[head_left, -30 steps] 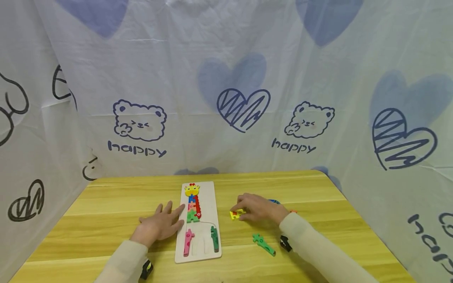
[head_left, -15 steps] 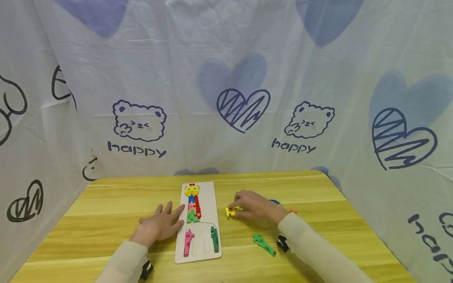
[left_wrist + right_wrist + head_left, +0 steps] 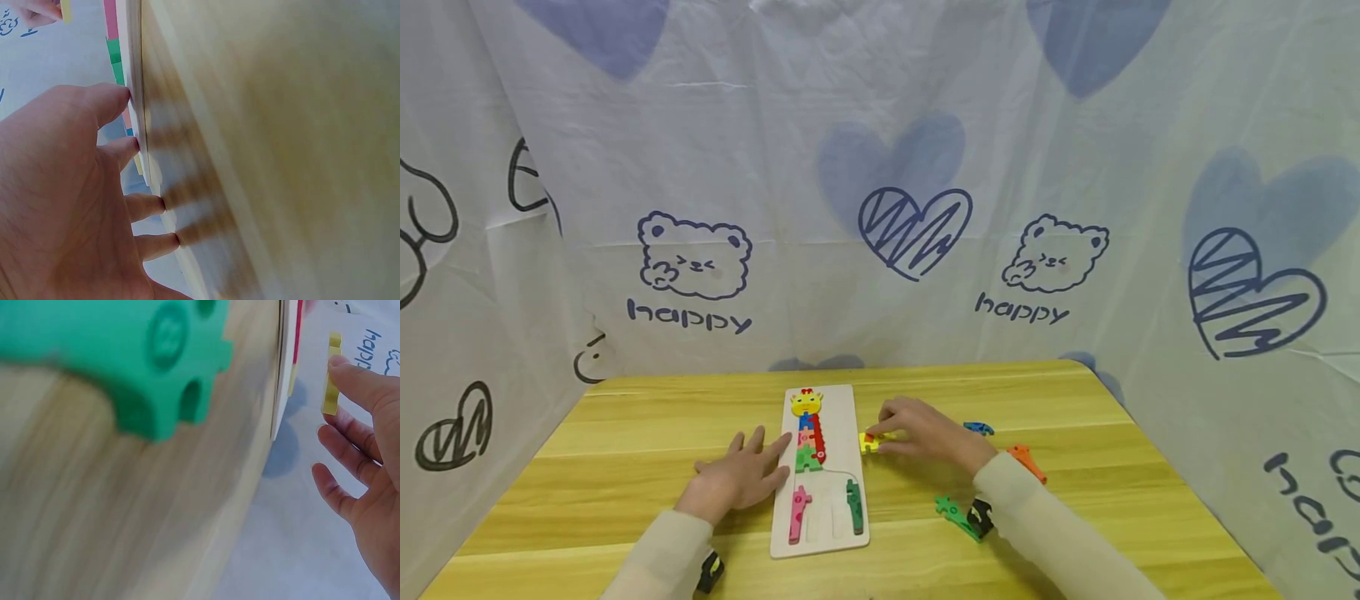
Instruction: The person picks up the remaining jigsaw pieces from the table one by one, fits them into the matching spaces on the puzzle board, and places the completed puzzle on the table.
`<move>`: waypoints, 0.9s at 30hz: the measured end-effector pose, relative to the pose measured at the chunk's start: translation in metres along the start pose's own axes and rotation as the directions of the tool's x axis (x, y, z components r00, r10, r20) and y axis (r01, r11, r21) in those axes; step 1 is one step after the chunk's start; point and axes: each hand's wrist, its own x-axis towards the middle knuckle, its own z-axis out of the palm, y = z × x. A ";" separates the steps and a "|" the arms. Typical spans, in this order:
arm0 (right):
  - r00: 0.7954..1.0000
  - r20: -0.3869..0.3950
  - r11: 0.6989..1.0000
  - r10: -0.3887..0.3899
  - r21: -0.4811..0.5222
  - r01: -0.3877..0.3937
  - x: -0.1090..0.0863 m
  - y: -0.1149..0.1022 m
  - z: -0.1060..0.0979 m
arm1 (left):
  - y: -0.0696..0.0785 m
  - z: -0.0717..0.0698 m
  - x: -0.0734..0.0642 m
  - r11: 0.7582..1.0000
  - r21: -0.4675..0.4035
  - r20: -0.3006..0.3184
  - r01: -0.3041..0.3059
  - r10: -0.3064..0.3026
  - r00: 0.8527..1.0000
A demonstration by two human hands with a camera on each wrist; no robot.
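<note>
Yellow puzzle piece (image 3: 868,443), pinched by right hand (image 3: 925,433), across white board (image 3: 840,421) from spread-fingered left hand (image 3: 733,481)

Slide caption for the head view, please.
Right hand pinches a yellow puzzle piece beside the giraffe puzzle board; left hand touches its edge.

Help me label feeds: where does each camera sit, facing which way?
Head: on the head, facing forward and down at puzzle board; left hand, right hand, sleeves show.
Left wrist: on that wrist, facing board's edge; both hands show.
Right wrist: on that wrist, facing green piece, yellow piece; right hand shows.
Head and right wrist share yellow piece.
</note>
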 end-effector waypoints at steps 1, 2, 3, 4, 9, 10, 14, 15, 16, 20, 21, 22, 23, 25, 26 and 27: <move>1.000 -0.003 1.000 -0.004 0.005 0.004 0.001 -0.001 0.000 | 0.000 0.000 0.000 1.000 0.000 0.000 0.000 0.000 1.000; 1.000 -0.004 1.000 -0.004 0.011 0.004 0.003 -0.003 -0.001 | 0.000 0.000 0.000 1.000 0.001 -0.001 -0.001 0.001 1.000; 1.000 0.000 1.000 0.000 0.018 0.000 0.004 -0.004 -0.001 | 0.000 0.000 0.000 1.000 0.001 -0.002 -0.003 0.003 1.000; 1.000 0.004 1.000 0.003 0.024 -0.003 0.005 -0.005 -0.001 | 0.000 0.000 0.000 1.000 0.001 -0.002 -0.002 0.002 1.000; 1.000 0.006 0.999 -0.004 0.047 0.004 0.011 -0.012 -0.002 | 0.000 0.001 0.000 1.000 0.001 -0.003 0.001 -0.001 1.000; 1.000 0.004 0.999 -0.010 0.049 0.009 0.013 -0.013 -0.002 | -0.001 0.001 0.000 1.000 0.000 -0.003 0.003 -0.003 1.000; 1.000 0.005 0.998 -0.010 0.058 0.010 0.017 -0.018 0.000 | 0.000 0.000 -0.001 1.000 -0.003 -0.003 0.003 -0.003 1.000; 1.000 0.010 0.998 -0.007 0.060 0.007 0.018 -0.019 0.001 | 0.000 0.000 -0.001 1.000 -0.003 -0.003 0.004 -0.004 1.000; 1.000 0.016 0.998 -0.001 0.063 0.000 0.019 -0.020 0.002 | 0.000 0.000 -0.001 1.000 -0.003 -0.003 0.005 -0.005 1.000; 0.999 0.041 0.999 0.011 0.051 -0.013 0.022 -0.023 0.006 | 0.000 0.000 -0.001 1.000 -0.002 -0.001 0.005 -0.005 1.000; 0.999 0.045 0.999 0.012 0.046 -0.014 0.022 -0.024 0.007 | 0.001 0.000 -0.001 1.000 -0.002 -0.001 0.005 -0.005 1.000; 0.999 0.049 0.999 0.013 0.041 -0.015 0.023 -0.025 0.007 | 0.001 0.000 -0.001 1.000 -0.001 -0.001 0.005 -0.005 1.000; 0.999 0.052 0.999 0.015 0.039 -0.017 0.023 -0.025 0.008 | 0.001 0.000 -0.001 1.000 0.000 -0.002 0.004 -0.004 1.000; 0.998 0.057 0.999 0.023 0.043 -0.025 0.024 -0.027 0.008 | 0.001 0.000 0.000 1.000 0.002 -0.003 0.001 -0.001 1.000; 0.998 0.059 0.998 0.030 0.047 -0.032 0.024 -0.028 0.008 | 0.001 0.000 0.000 1.000 0.003 -0.004 0.000 0.000 1.000; 0.998 0.060 0.998 0.033 0.052 -0.036 0.025 -0.029 0.008 | 0.002 0.000 0.000 1.000 0.004 -0.004 -0.002 0.002 1.000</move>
